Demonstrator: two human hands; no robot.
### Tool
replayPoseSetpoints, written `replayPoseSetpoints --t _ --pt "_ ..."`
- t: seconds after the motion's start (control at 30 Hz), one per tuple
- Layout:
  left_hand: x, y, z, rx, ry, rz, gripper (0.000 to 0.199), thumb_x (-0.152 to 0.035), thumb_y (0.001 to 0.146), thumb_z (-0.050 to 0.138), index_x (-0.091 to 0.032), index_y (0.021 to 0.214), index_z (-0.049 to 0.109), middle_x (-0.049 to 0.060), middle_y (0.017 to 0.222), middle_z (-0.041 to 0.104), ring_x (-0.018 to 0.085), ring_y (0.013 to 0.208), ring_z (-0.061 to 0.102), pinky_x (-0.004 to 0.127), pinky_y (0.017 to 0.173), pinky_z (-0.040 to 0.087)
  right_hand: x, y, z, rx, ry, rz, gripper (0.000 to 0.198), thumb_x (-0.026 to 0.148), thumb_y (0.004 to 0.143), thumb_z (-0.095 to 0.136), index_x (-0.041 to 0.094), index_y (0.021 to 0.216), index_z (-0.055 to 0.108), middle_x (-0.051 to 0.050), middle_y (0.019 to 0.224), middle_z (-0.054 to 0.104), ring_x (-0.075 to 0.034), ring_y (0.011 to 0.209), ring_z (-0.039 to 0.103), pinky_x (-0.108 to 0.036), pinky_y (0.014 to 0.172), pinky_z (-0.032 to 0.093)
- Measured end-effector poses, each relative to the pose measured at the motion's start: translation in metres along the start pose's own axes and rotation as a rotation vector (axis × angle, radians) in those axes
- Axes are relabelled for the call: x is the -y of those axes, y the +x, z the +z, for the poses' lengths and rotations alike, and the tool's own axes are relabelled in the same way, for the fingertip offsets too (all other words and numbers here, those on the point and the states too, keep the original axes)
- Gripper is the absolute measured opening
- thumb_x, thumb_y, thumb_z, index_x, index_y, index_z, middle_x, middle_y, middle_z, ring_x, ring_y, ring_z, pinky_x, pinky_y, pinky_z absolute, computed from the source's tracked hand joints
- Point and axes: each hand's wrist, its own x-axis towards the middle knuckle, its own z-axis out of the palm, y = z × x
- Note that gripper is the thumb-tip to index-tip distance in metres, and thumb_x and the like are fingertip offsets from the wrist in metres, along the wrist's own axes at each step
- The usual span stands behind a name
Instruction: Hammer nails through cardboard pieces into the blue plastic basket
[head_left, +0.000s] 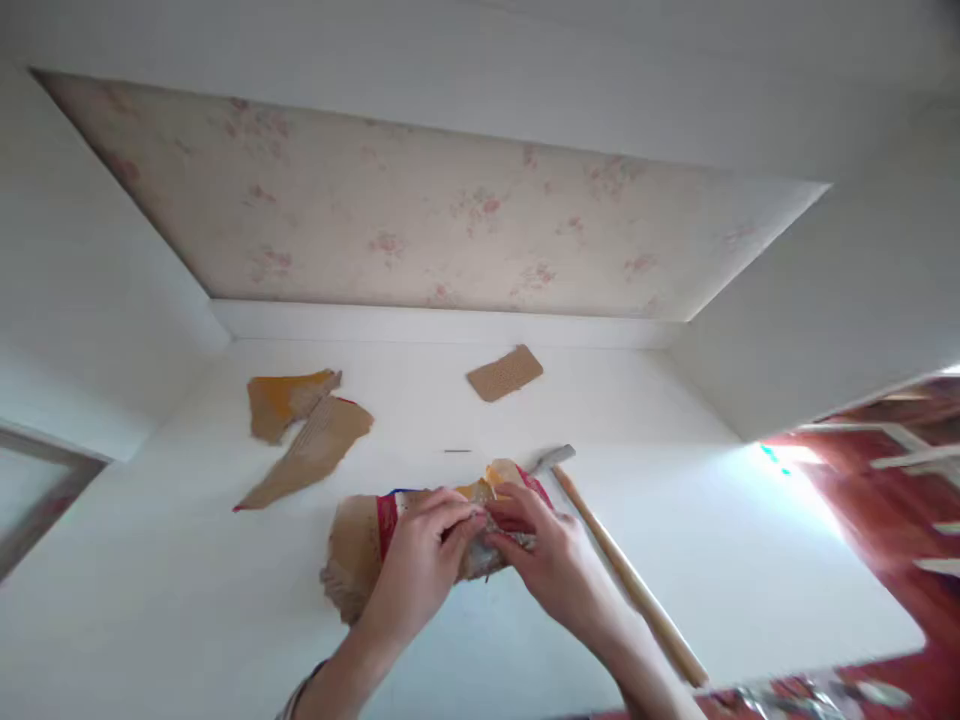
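My left hand [424, 545] and my right hand [551, 545] meet at the front middle of the white surface, over a torn piece of cardboard [354, 545] with red and yellow print. The fingers of both are closed in pinches close together, at a ragged greyish-white patch [476, 557]. What exactly is between the fingertips is too small and blurred to tell. To the right of my right hand lies a hammer [628, 575], its metal head beside the cardboard's far edge and its wooden handle slanting toward me. Beyond my hands lies a thin nail [457, 451].
Two torn cardboard scraps [311, 450] overlap at the left, and a smaller brown cardboard piece [505, 373] lies toward the back. White side walls and a flower-patterned back panel [450, 220] enclose the surface. Blurred objects [810, 697] show at lower right.
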Motion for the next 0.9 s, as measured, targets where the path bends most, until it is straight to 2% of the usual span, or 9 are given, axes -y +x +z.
replayPoseSetpoints --t 0.13,0.27,0.33,0.43,0.5,0.6,0.77,0.9 --pt "-0.001 -0.002 -0.001 -0.007 0.057 -0.008 0.022 -0.029 0.096 0.054 -0.021 0.085 0.072 0.002 0.087 0.071 0.017 0.085 0.064 0.026 0.080 0.048 -0.008 -0.008 -0.029 -0.221 0.024 0.091 0.028 0.030 0.091 0.063 0.031 0.118 0.056 0.003 0.103 0.076 -0.015 0.087 0.073 -0.025 0.071 0.060" --pt "0.000 -0.002 0.000 0.007 0.074 -0.061 0.029 -0.038 0.098 0.050 -0.021 0.094 0.073 0.003 0.093 0.073 0.015 0.074 0.066 0.026 0.076 0.051 -0.032 -0.022 -0.050 -0.342 -0.080 0.207 0.021 0.039 0.093 0.058 0.028 0.110 0.057 0.000 0.095 0.077 -0.018 0.083 0.074 -0.029 0.072 0.059" --pt "0.001 -0.002 0.000 0.006 0.079 -0.100 0.031 -0.041 0.098 0.048 -0.021 0.099 0.072 0.003 0.096 0.074 0.014 0.066 0.064 0.025 0.070 0.052 -0.049 -0.031 -0.054 -0.352 -0.131 0.271 0.022 0.043 0.094 0.055 0.027 0.110 0.057 -0.001 0.096 0.076 -0.018 0.083 0.073 -0.029 0.073 0.059" --pt "0.002 -0.002 0.000 -0.002 0.084 -0.143 0.033 -0.044 0.097 0.048 -0.021 0.097 0.072 0.002 0.089 0.074 0.013 0.057 0.062 0.024 0.065 0.053 -0.077 -0.045 -0.054 -0.300 -0.300 0.333 0.028 0.046 0.098 0.045 0.026 0.114 0.056 -0.005 0.106 0.073 -0.020 0.088 0.072 -0.033 0.076 0.058" --pt "0.003 -0.002 0.000 -0.004 0.091 -0.156 0.034 -0.045 0.096 0.048 -0.021 0.096 0.072 0.001 0.086 0.075 0.013 0.055 0.062 0.024 0.062 0.053 -0.094 -0.051 -0.051 -0.250 -0.438 0.331 0.031 0.045 0.097 0.047 0.024 0.118 0.056 -0.009 0.119 0.068 -0.025 0.103 0.067 -0.040 0.088 0.054" --pt "0.005 -0.002 0.001 -0.001 0.095 -0.156 0.033 -0.045 0.096 0.049 -0.021 0.096 0.073 0.002 0.089 0.076 0.015 0.060 0.066 0.024 0.060 0.054 -0.113 -0.054 -0.045 -0.217 -0.513 0.320 0.038 0.040 0.091 0.056 0.020 0.124 0.056 -0.013 0.128 0.062 -0.032 0.117 0.056 -0.047 0.099 0.045" --pt "0.007 -0.003 0.002 -0.013 0.104 -0.091 0.030 -0.042 0.096 0.051 -0.022 0.095 0.073 0.002 0.091 0.077 0.018 0.085 0.072 0.026 0.079 0.057 -0.121 -0.049 -0.033 -0.221 -0.564 0.356 0.028 0.034 0.096 0.045 0.018 0.115 0.060 -0.016 0.109 0.063 -0.033 0.103 0.058 -0.046 0.090 0.044" --pt "0.009 -0.004 0.004 -0.025 0.118 0.006 0.026 -0.038 0.096 0.053 -0.022 0.096 0.074 0.003 0.098 0.077 0.017 0.091 0.071 0.026 0.085 0.055 -0.117 -0.045 -0.031 -0.210 -0.513 0.404 0.027 0.035 0.098 0.037 0.019 0.103 0.059 -0.014 0.099 0.062 -0.031 0.087 0.061 -0.042 0.074 0.045"
